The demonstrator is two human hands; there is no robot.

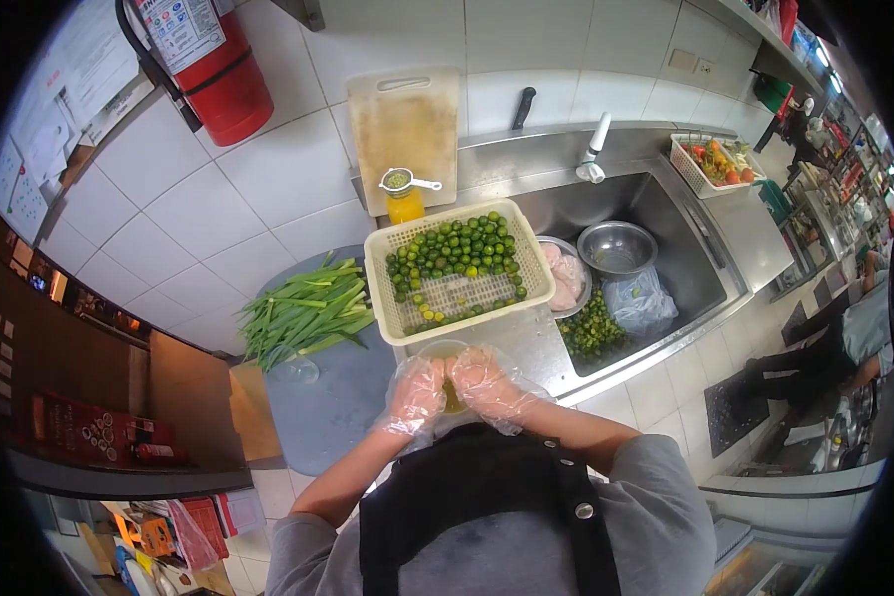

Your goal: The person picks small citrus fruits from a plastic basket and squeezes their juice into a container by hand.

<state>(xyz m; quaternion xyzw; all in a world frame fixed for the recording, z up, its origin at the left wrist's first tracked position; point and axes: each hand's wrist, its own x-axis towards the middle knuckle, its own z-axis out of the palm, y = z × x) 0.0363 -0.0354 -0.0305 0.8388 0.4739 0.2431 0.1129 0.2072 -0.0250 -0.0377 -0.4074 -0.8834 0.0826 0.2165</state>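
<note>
My left hand (417,392) and my right hand (489,380) wear clear plastic gloves. Both meet, fingers curled together, over a round clear container (441,349) with greenish-yellow liquid in it. What the fingers pinch is hidden. Just beyond them, a cream plastic basket (387,316) carries many small green limes (464,248), a few of them yellowish. Behind that basket, a small white-handled strainer (398,180) rests on top of a container of orange-yellow liquid (405,207).
Long green leaves (308,310) and a clear cup (298,370) lie on a grey round-ended board (318,422) at left. The sink (685,214) holds a metal bowl (616,248), raw meat (564,278), a plastic bag (642,303) and lime peels (594,333). A person (824,348) stands at far right.
</note>
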